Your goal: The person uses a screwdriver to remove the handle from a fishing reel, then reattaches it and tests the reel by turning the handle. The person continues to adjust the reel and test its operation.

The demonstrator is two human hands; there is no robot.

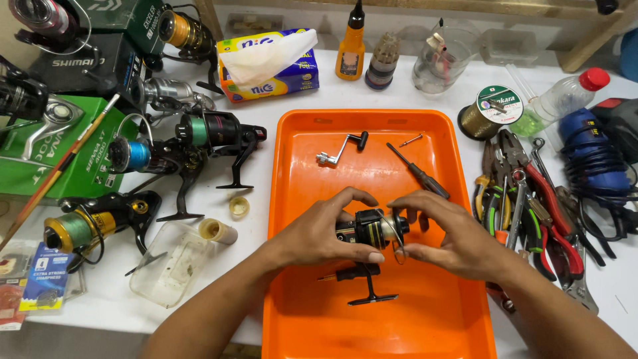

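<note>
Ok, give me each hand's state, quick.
Left hand: closed on the reel body, over the orange tray.
Right hand: fingers pinching the reel's spool end.

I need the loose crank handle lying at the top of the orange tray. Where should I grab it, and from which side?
Grip the crank handle by its bare metal arm in the middle, coming straight down from above. It lies flat on the orange tray, clear of the screwdriver, with the dark knob at the upper right and the metal shaft end at the lower left; the thin arm between them probably offers the easiest pinch.
</note>
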